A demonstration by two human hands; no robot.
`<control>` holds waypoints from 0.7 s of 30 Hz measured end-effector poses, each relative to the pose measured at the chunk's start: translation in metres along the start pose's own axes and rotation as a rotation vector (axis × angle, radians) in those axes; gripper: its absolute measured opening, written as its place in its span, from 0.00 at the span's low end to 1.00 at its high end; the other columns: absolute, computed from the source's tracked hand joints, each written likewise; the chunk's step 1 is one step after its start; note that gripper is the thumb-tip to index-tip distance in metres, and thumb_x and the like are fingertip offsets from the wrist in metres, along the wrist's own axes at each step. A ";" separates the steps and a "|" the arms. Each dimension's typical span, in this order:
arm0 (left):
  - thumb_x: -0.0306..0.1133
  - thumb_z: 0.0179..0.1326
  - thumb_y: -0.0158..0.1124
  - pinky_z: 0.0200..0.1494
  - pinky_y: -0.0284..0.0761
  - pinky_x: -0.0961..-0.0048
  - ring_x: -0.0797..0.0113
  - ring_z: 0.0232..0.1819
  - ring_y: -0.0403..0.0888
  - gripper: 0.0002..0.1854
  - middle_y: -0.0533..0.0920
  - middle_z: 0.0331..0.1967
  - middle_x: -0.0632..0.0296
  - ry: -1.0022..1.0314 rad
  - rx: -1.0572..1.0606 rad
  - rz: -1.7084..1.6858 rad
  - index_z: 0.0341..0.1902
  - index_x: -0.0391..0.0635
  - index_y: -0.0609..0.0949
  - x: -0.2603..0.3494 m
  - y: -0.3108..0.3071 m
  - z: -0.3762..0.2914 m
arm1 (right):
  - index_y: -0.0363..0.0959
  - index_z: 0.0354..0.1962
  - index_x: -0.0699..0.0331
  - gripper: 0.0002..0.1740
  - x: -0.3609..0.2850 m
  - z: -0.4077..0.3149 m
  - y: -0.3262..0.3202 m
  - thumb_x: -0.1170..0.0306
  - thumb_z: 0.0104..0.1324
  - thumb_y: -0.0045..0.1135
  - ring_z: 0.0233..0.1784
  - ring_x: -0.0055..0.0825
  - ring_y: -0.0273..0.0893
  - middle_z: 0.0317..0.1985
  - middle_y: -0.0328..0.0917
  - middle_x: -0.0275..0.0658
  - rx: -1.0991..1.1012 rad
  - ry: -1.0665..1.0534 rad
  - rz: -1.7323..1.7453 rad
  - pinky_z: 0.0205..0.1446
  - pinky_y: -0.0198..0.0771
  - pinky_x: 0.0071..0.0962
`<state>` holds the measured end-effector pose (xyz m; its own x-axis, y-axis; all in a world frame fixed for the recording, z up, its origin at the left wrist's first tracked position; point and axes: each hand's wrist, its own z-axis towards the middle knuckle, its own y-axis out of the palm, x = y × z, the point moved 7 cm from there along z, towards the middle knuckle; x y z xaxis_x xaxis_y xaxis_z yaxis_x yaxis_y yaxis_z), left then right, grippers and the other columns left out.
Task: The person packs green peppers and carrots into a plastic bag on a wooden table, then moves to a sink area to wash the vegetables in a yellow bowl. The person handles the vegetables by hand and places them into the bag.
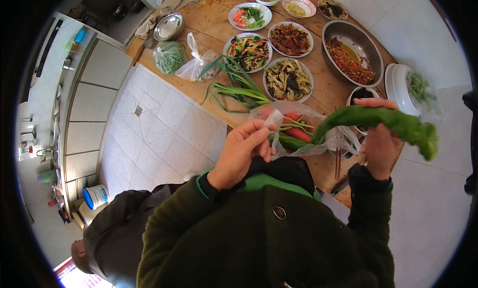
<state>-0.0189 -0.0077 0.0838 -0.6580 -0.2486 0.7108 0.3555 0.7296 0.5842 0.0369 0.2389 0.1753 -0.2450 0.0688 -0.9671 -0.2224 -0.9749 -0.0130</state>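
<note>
My left hand [246,146] pinches the gathered rim of a clear plastic bag [325,144] near the table's front edge. Inside the bag lie red peppers [297,134] with green stems and at least one green pepper [293,141]. My right hand [381,142] grips a long, curved green pepper [377,116], thumb in front and fingers behind. Its thin end hangs at the bag's opening; the thick, wrinkled end points right and looks blurred. A bowl with dark contents [362,97] is partly hidden behind my right hand.
Plates of cooked food [287,79] and a large steel bowl of chopped red pepper [353,53] crowd the wooden table [209,17]. Green garlic stalks [242,90] lie left of the bag. Chopsticks [338,163] and a dark-handled knife [340,186] sit nearby. Another person [119,228] is behind left.
</note>
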 end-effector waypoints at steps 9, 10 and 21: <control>0.33 0.67 0.52 0.29 0.71 0.79 0.75 0.22 0.74 0.11 0.75 0.20 0.65 0.003 0.001 0.065 0.46 0.38 0.76 -0.006 -0.003 0.001 | 0.56 0.61 0.72 0.25 0.005 -0.008 -0.037 0.70 0.69 0.44 0.52 0.34 0.67 0.50 0.67 0.45 0.211 -0.045 0.026 0.61 0.61 0.36; 0.33 0.66 0.52 0.28 0.71 0.79 0.75 0.22 0.74 0.11 0.75 0.20 0.65 0.029 -0.021 0.079 0.44 0.38 0.76 -0.003 -0.003 -0.001 | 0.55 0.61 0.71 0.26 0.009 -0.009 -0.030 0.70 0.69 0.44 0.52 0.33 0.67 0.50 0.67 0.45 0.169 0.038 0.061 0.60 0.61 0.35; 0.32 0.66 0.52 0.26 0.73 0.78 0.75 0.20 0.75 0.10 0.76 0.22 0.63 0.128 -0.046 0.107 0.40 0.37 0.75 0.002 -0.010 -0.012 | 0.67 0.47 0.71 0.18 0.028 0.007 0.058 0.70 0.62 0.55 0.51 0.31 0.72 0.45 0.72 0.42 -0.193 0.122 -0.127 0.57 0.66 0.29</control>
<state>-0.0155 -0.0229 0.0842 -0.5264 -0.2524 0.8119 0.4507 0.7269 0.5181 0.0101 0.1857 0.1494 -0.1087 0.1787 -0.9779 -0.0570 -0.9832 -0.1733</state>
